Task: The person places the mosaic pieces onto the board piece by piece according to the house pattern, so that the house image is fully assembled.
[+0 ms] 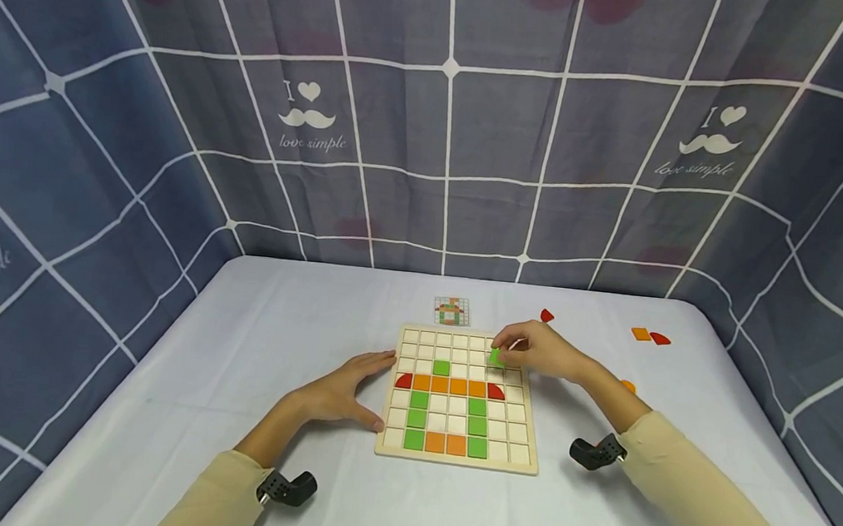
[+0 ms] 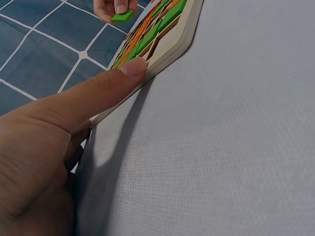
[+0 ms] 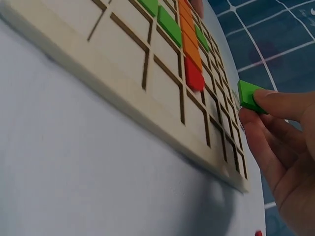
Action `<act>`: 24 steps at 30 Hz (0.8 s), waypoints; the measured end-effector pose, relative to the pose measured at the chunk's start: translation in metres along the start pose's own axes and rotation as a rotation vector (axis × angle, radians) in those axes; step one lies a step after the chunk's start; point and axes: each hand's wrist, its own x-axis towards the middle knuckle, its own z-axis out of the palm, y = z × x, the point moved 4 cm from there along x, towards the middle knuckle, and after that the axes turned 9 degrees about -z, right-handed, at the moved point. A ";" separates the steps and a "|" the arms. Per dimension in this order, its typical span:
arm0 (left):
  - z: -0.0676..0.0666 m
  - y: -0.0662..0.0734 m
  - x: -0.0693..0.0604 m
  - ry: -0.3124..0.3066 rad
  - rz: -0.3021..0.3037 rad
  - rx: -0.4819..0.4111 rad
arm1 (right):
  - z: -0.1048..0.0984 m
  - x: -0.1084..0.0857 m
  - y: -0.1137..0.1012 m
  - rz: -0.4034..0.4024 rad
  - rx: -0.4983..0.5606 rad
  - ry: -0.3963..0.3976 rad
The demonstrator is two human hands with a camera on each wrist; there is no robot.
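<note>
A wooden grid board [image 1: 499,430] lies on the white table, partly filled with green, orange and red pieces. Over its far right part, my right hand [image 1: 540,350] pinches a green square tile [image 1: 495,357] between thumb and fingers. The right wrist view shows this tile [image 3: 246,94] held above the board, tilted. My left hand [image 1: 341,390] rests at the board's left side, its thumb and fingers spread along the edge. In the left wrist view the thumb [image 2: 106,88] touches the wooden rim [image 2: 182,46]; the other fingers are mostly hidden.
Behind the board lies a small pattern card [image 1: 451,311]. A red piece [image 1: 547,316] sits beyond my right hand. Farther right are an orange square [image 1: 641,334] and a red rounded piece [image 1: 660,339]. An orange piece [image 1: 629,386] is partly hidden by the right forearm. Curtains [image 1: 493,136] surround the table.
</note>
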 end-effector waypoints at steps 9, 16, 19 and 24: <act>0.002 -0.001 0.000 -0.006 -0.001 -0.012 | 0.029 0.018 -0.006 -0.075 0.030 -0.015; 0.001 -0.004 0.000 -0.003 0.004 0.000 | 0.044 0.029 -0.005 -0.086 0.013 -0.025; 0.001 -0.002 0.001 -0.004 0.008 -0.004 | 0.048 0.033 -0.003 -0.064 0.011 -0.014; 0.000 0.000 0.001 -0.005 0.001 -0.003 | 0.052 0.037 -0.004 -0.051 -0.016 0.007</act>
